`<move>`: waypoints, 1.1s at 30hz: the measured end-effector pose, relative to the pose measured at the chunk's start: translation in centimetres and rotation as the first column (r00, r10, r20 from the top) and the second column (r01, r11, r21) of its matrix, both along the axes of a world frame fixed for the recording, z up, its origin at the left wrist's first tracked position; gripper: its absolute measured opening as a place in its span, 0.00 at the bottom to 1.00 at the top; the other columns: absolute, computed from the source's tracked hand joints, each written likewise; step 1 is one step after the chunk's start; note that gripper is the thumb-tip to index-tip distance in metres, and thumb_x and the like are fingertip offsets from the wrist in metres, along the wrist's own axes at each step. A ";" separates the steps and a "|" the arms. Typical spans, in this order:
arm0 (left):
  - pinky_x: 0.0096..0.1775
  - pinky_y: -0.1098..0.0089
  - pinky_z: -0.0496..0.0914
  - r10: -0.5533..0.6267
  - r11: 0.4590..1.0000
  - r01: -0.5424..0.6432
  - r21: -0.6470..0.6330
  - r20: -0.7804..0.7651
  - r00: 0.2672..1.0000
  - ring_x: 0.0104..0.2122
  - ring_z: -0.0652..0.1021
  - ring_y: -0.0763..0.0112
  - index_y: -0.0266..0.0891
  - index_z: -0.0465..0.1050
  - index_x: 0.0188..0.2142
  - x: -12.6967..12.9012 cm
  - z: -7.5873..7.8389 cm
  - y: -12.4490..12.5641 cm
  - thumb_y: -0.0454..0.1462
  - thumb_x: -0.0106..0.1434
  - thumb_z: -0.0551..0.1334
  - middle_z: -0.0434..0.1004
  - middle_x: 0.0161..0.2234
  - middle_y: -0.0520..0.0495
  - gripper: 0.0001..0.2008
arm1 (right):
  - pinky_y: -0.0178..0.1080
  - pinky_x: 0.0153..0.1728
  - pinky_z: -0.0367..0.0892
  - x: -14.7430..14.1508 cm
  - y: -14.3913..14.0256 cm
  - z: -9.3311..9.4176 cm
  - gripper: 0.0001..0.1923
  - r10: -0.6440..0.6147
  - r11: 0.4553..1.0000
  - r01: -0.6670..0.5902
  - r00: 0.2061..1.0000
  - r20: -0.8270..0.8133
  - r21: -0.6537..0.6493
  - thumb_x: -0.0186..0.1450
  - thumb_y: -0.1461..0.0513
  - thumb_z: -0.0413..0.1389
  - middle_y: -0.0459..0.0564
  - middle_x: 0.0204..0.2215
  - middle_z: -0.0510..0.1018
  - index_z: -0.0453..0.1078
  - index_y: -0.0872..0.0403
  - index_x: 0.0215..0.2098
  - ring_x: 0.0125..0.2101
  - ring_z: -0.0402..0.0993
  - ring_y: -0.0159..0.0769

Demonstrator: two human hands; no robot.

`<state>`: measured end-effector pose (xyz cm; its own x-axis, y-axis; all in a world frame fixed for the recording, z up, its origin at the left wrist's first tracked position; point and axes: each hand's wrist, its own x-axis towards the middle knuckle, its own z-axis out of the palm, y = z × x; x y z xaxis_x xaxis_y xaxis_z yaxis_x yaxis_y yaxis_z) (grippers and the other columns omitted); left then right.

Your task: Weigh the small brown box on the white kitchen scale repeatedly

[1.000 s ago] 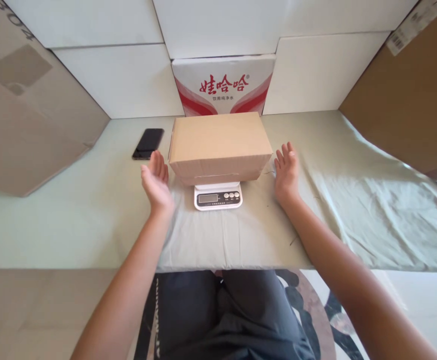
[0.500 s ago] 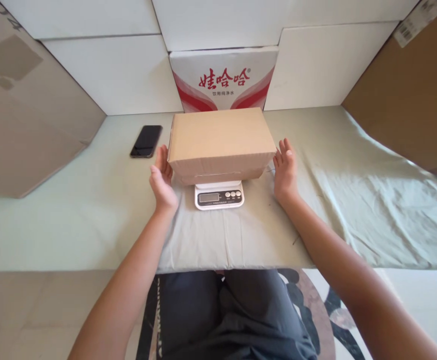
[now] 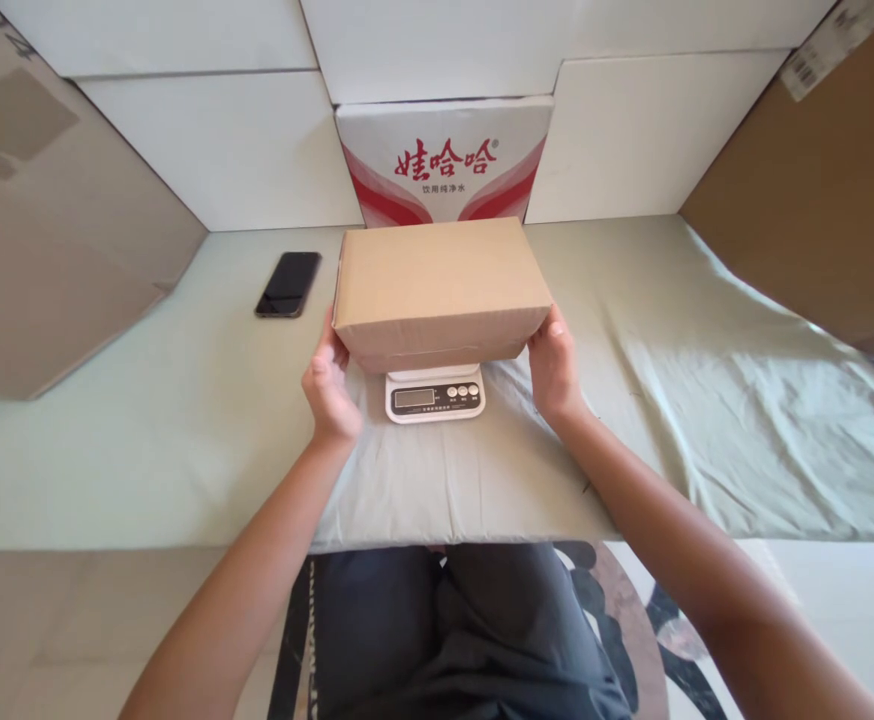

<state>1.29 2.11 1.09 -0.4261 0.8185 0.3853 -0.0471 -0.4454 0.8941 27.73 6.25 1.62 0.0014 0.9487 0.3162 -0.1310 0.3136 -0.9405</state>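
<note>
A brown cardboard box [image 3: 441, 275] rests on top of a white digital kitchen scale [image 3: 435, 410], covering most of its platform. Only the scale's front panel shows, with a grey display that has no readable figures and several round buttons. My left hand [image 3: 330, 385] grips the box's left end, its fingers partly hidden behind the cardboard. At the right end my right hand [image 3: 555, 365] is pressed against the lower side, with some fingers tucked out of sight beneath it.
A dark smartphone [image 3: 288, 284] lies left of the box on the pale green cloth [image 3: 182, 440]. Behind stands a white carton with red lettering [image 3: 444, 160] among white panels. Large brown cartons flank the table at left [image 3: 69, 230] and right [image 3: 804, 200].
Both hands have closed in on the box; the right hand moved left from beside it to touch its end. The box and scale stay in place, while the view has shifted slightly.
</note>
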 end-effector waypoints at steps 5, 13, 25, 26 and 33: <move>0.72 0.50 0.62 0.003 1.000 -0.002 0.012 -0.024 1.000 0.73 0.67 0.46 0.44 0.77 0.64 0.3 0.3 -0.5 0.67 0.66 0.55 0.74 0.69 0.39 0.41 | 0.52 0.81 0.50 -1.3 -1.0 1.1 0.35 0.012 0.998 -0.015 0.998 0.058 0.058 0.70 0.35 0.47 0.39 0.74 0.68 0.63 0.34 0.71 0.79 0.53 0.44; 0.68 0.45 0.67 -0.081 0.996 0.082 -0.021 0.013 0.997 0.67 0.74 0.41 0.42 0.82 0.56 1.5 2.4 -1.0 0.65 0.63 0.60 0.81 0.60 0.36 0.37 | 0.52 0.78 0.58 -1.8 -1.9 1.1 0.32 -0.011 0.996 0.011 1.000 0.003 0.083 0.71 0.41 0.48 0.43 0.72 0.69 0.60 0.35 0.71 0.76 0.58 0.47; 0.72 0.57 0.61 -0.082 0.990 0.102 -0.097 0.189 0.978 0.71 0.70 0.56 0.38 0.74 0.62 -0.8 3.4 11.7 0.60 0.75 0.49 0.72 0.70 0.37 0.34 | 0.54 0.79 0.54 -5.3 11.2 2.5 0.38 0.002 0.991 0.010 0.996 -0.090 0.135 0.64 0.34 0.50 0.44 0.73 0.66 0.60 0.41 0.66 0.77 0.56 0.45; 0.72 0.56 0.61 -0.054 0.986 0.088 -0.144 0.225 0.973 0.71 0.70 0.57 0.36 0.72 0.63 -0.8 2.6 12.6 0.57 0.76 0.47 0.70 0.71 0.34 0.33 | 0.54 0.79 0.55 -5.6 12.2 1.7 0.39 0.014 0.995 -0.001 0.992 -0.123 0.104 0.63 0.35 0.52 0.47 0.73 0.67 0.61 0.43 0.65 0.76 0.58 0.46; 0.71 0.56 0.62 0.027 0.985 0.013 -0.171 0.226 0.974 0.72 0.70 0.52 0.37 0.77 0.56 -1.0 -0.9 14.2 0.65 0.64 0.59 0.73 0.68 0.31 0.38 | 0.58 0.77 0.58 -6.0 14.8 -2.8 0.34 -0.009 1.000 0.008 0.976 -0.218 -0.006 0.61 0.36 0.56 0.47 0.65 0.74 0.63 0.43 0.57 0.70 0.67 0.46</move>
<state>0.33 16.35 0.17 -0.4919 0.8604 0.1330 -0.2544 -0.2881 0.9232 21.76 21.08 -1.22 0.0782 0.9498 0.3030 -0.3306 0.3114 -0.8909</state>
